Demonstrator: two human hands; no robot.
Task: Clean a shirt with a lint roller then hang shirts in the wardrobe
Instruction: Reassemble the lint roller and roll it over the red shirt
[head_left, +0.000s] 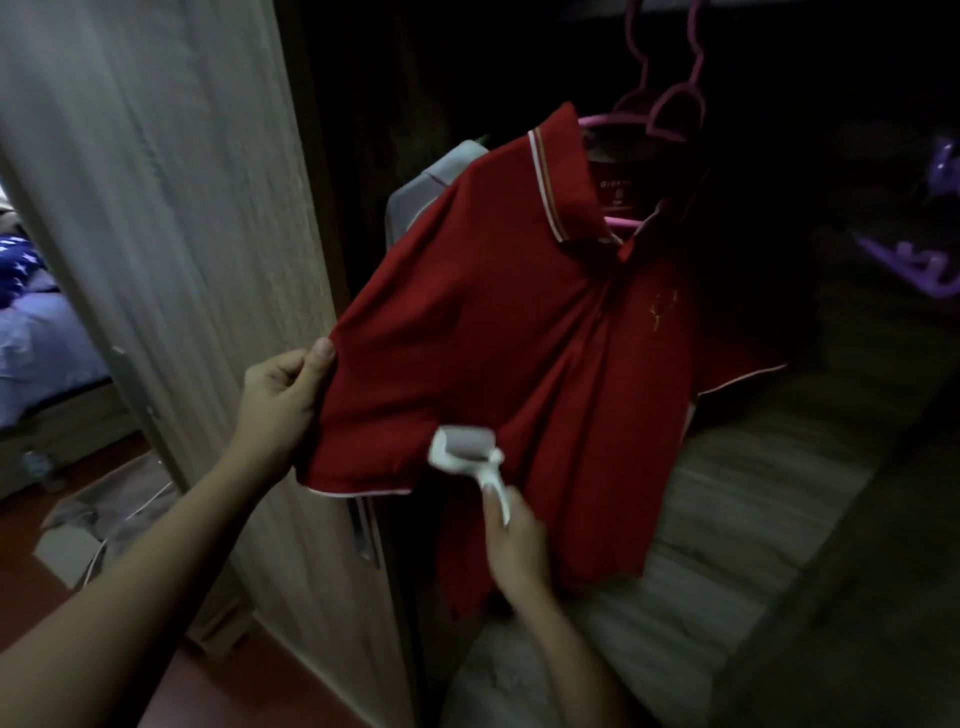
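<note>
A red polo shirt (519, 322) with white trim hangs on a pink hanger (670, 111) inside the dark wardrobe. My left hand (283, 400) pinches the edge of its left sleeve and pulls the cloth taut. My right hand (514, 545) grips the white handle of a lint roller (465, 449), whose head rests against the shirt's lower front, just beside the sleeve hem. A grey shirt (431, 182) hangs behind the red one, mostly hidden.
The open wooden wardrobe door (171, 234) stands at the left, close to my left arm. A purple hanger (914, 260) sits at the right in the dark. The wardrobe's wooden floor (727, 545) lies below the shirt. A bed (36, 332) and grey cloth (114, 514) lie beyond the door.
</note>
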